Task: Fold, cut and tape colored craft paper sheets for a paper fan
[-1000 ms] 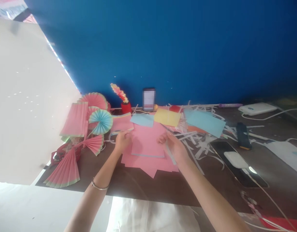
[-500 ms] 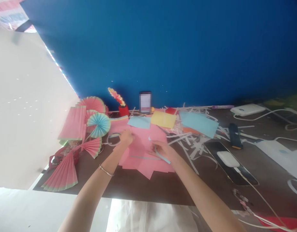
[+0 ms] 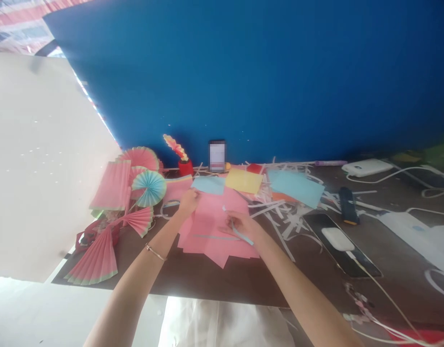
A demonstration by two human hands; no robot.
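My left hand (image 3: 189,201) is over the left part of the pink paper sheets (image 3: 215,250), close to the lower left corner of a light blue sheet (image 3: 208,185). Its fingers are drawn together, and what they hold, if anything, is too small to make out. Just left of it lies a roll of tape (image 3: 170,208). My right hand (image 3: 240,223) is closed on a narrow light blue paper strip (image 3: 244,238), whose end hangs below the fingers. Another thin bluish strip (image 3: 211,237) lies flat across the pink sheets.
Folded paper fans (image 3: 95,260) crowd the left side, beside a blue pinwheel (image 3: 149,188). A yellow sheet (image 3: 243,180), a larger blue sheet (image 3: 297,187) and white paper scraps (image 3: 292,221) lie behind and right. Farther right are a phone (image 3: 359,262), a white case (image 3: 337,239) and cables.
My left hand has shifted slightly away from me, toward the small blue sheet. My right hand stays nearly in place with the strip. The view has tilted a little.
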